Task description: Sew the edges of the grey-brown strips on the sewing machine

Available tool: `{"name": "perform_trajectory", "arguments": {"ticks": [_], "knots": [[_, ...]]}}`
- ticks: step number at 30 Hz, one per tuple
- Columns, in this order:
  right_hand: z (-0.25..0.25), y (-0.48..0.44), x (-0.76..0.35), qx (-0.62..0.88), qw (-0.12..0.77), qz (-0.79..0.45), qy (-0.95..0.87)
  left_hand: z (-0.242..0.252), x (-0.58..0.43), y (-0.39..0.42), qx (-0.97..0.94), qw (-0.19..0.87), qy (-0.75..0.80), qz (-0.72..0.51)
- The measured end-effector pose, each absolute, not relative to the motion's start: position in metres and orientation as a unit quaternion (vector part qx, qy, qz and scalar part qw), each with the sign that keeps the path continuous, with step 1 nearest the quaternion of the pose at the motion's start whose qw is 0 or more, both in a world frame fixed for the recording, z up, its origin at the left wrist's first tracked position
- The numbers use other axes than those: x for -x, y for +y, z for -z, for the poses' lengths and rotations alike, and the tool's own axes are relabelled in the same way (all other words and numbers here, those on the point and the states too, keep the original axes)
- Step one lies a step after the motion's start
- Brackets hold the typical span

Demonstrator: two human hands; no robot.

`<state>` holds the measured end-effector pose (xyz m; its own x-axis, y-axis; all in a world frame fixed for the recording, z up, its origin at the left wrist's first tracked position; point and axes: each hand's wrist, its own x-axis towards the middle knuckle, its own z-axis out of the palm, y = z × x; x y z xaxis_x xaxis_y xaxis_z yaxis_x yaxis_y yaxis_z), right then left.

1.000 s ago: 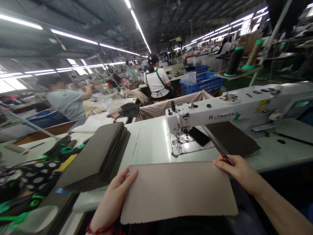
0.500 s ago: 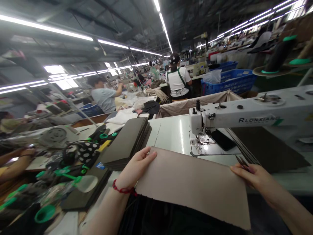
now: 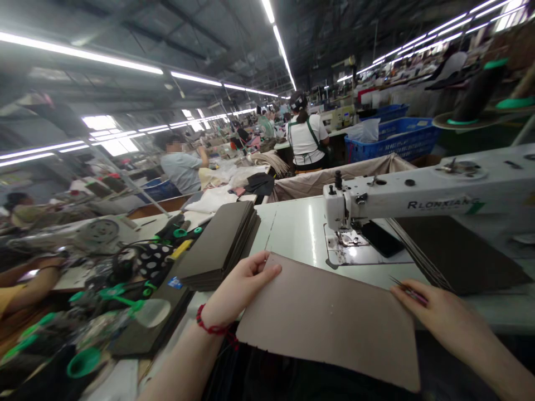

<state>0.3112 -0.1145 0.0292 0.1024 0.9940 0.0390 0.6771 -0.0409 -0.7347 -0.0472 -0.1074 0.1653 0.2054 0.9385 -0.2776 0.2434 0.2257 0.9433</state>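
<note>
A flat grey-beige panel point(image 3: 330, 317), like fabric or sheet material, is held up in front of me, its lower edge slightly rough. My left hand point(image 3: 246, 287), with a red cord bracelet point(image 3: 213, 327) at the wrist, pinches its upper left corner between thumb and fingers. At the upper right corner is my right hand point(image 3: 430, 312), its fingertips against the panel's edge. Thread snips point(image 3: 412, 292) with thin pointed blades and a pinkish handle are held in that hand, partly hidden by the fingers. Beyond the panel is the sewing machine's needle area point(image 3: 346, 239).
A stack of dark panels point(image 3: 221, 239) lies left of the machine, another stack point(image 3: 460, 250) under its arm point(image 3: 434, 195). A black phone point(image 3: 382, 238) rests by the needle plate. Green-ended thread cones point(image 3: 83, 362) crowd the left. Co-workers point(image 3: 307, 136) sit beyond.
The panel's upper left corner has shifted a little right with my left hand. The snips in my right hand have tilted, their blades now pointing further left.
</note>
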Motion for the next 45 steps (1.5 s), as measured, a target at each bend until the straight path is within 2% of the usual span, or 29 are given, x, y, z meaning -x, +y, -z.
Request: {"name": "perform_trajectory", "arguments": {"ticks": [2, 7, 15, 32, 42, 45], "knots": [[-0.041, -0.120, -0.298, 0.682, 0.296, -0.242, -0.624, -0.158, 0.036, -0.111, -0.543, 0.582, 0.528, -0.297], [-0.075, -0.136, -0.244, 0.520, 0.348, -0.448, -0.638, -0.139, 0.006, -0.119, -0.569, 0.609, 0.492, -0.250], [-0.073, -0.138, -0.230, 0.443, 0.375, -0.583, -0.569, -0.128, -0.009, -0.119, -0.556, 0.643, 0.484, -0.207], [-0.078, -0.141, -0.236, 0.440, 0.363, -0.615, -0.545, -0.124, -0.012, -0.119, -0.516, 0.678, 0.479, -0.211], [-0.074, -0.143, -0.236, 0.435, 0.368, -0.606, -0.555, -0.123, -0.010, -0.120, -0.551, 0.652, 0.478, -0.207], [-0.074, -0.144, -0.236, 0.449, 0.359, -0.594, -0.562, -0.125, -0.009, -0.123, -0.624, 0.576, 0.483, -0.212]]}}
